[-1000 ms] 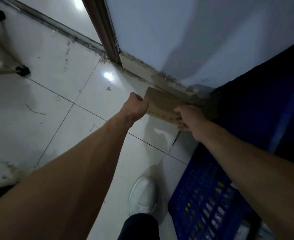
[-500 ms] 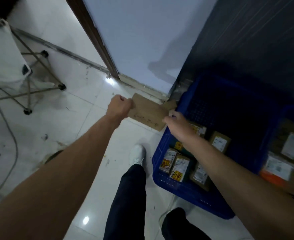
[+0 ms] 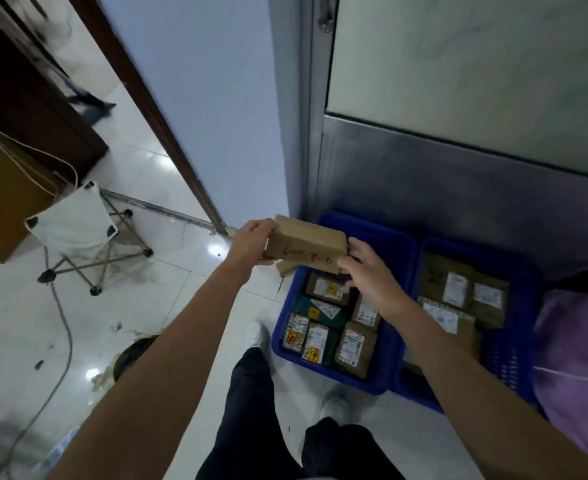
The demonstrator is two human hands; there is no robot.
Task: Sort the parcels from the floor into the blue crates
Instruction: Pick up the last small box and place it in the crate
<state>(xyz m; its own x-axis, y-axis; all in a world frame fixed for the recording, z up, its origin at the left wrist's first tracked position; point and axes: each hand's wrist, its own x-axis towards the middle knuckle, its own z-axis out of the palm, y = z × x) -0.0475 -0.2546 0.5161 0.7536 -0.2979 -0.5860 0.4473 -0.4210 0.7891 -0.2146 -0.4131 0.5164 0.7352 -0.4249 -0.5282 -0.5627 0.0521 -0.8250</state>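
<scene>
I hold a brown cardboard parcel (image 3: 306, 244) with handwriting on its side in both hands, in the air above the near-left corner of a blue crate (image 3: 386, 368). My left hand (image 3: 251, 242) grips its left end and my right hand (image 3: 368, 268) its right end. That crate holds several labelled parcels (image 3: 329, 327). A second blue crate (image 3: 514, 362) stands right beside it with more parcels (image 3: 462, 296). Another small brown parcel (image 3: 285, 268) shows just under the held one, on the floor by the crate.
A steel-clad door (image 3: 458, 181) rises behind the crates and a blue wall (image 3: 209, 98) to their left. A white folding stool (image 3: 77, 230) and a cable (image 3: 60, 323) lie on the tiled floor at left. A person in purple (image 3: 576, 362) is at right. My legs are below.
I have raised the parcel from floor level by the wall up over the left crate, and the view has lifted so both crates and the door show.
</scene>
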